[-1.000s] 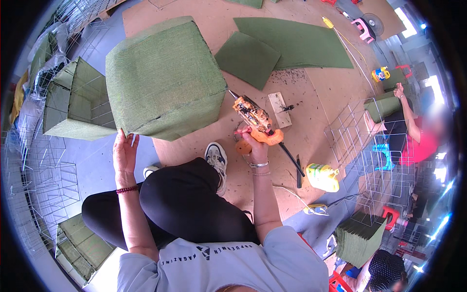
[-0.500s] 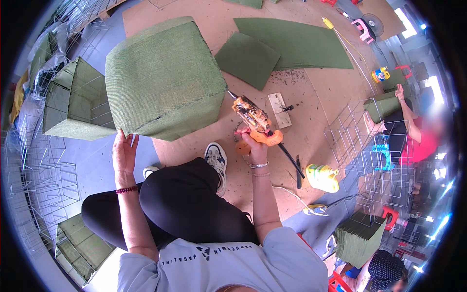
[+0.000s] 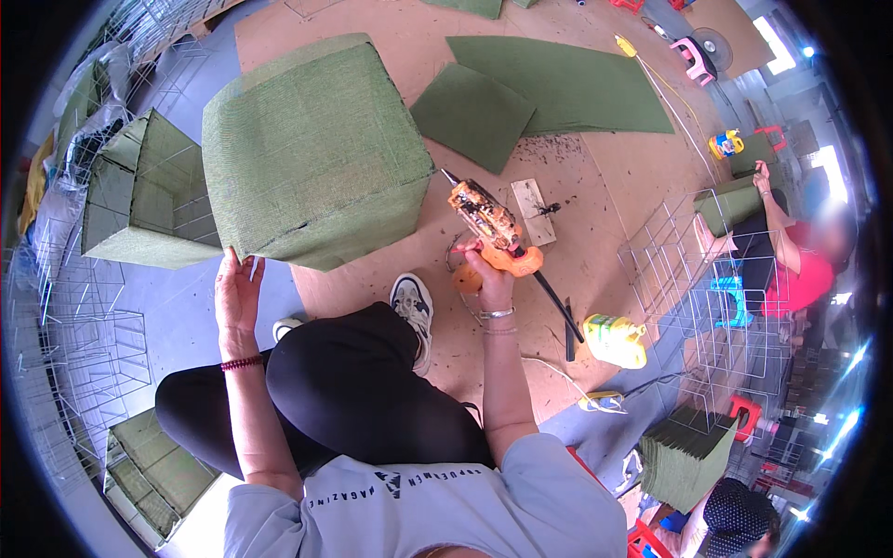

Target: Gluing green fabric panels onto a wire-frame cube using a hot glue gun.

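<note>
A large green fabric-covered box (image 3: 312, 153) stands in front of me on the brown board. At its near left corner my left hand (image 3: 239, 286) pinches the lower fabric edge between thumb and fingers. My right hand (image 3: 490, 274) grips an orange hot glue gun (image 3: 491, 223), stained with dark residue. Its metal nozzle points up and left, a little apart from the box's right corner. A black glue stick (image 3: 558, 307) sticks out of the gun's back. Near the box's front edge a small dark slit or mark shows in the fabric.
Flat green panels (image 3: 567, 84) lie beyond the box. A wooden piece (image 3: 534, 212) and a yellow jug (image 3: 615, 341) are at the right. An open green box (image 3: 149, 191) stands left. Wire frames (image 3: 707, 288) and a co-worker in red (image 3: 800, 270) are farther right.
The glue gun's nozzle has drawn slightly right, away from the box's corner. My left hand stays at the fabric edge.
</note>
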